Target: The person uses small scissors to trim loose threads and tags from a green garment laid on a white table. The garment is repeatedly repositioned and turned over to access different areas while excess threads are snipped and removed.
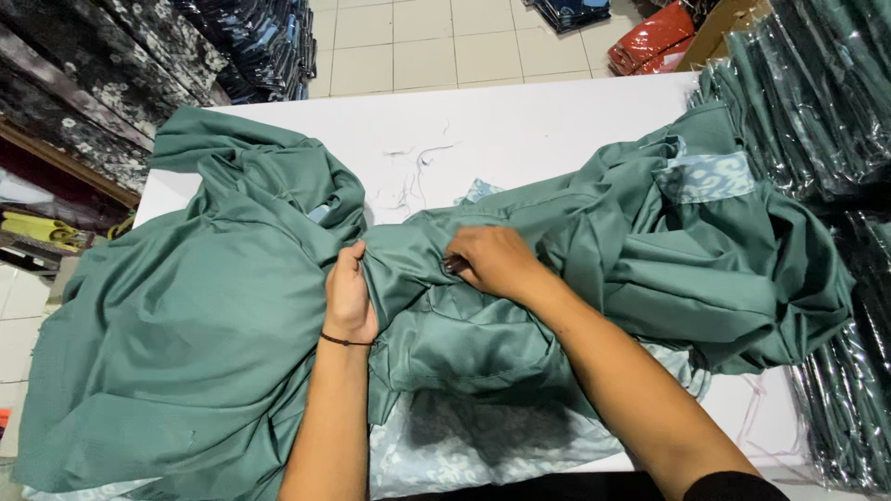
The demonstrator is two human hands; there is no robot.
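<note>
A large green garment (195,325) lies crumpled across a white table (520,121), with pale blue patterned lining showing at its collar (710,176) and lower edge. My left hand (348,292) pinches a fold of the green cloth near the middle. My right hand (497,262) rests on the cloth just to the right, fingers closed around a small dark metal tool (455,265) pressed against the fabric. A thin dark band circles my left wrist.
Loose threads (408,172) lie on the bare tabletop behind the garment. Stacks of bagged green garments (817,93) stand at the right. Dark patterned fabric rolls (93,74) fill the left; red packages (654,42) sit on the tiled floor beyond.
</note>
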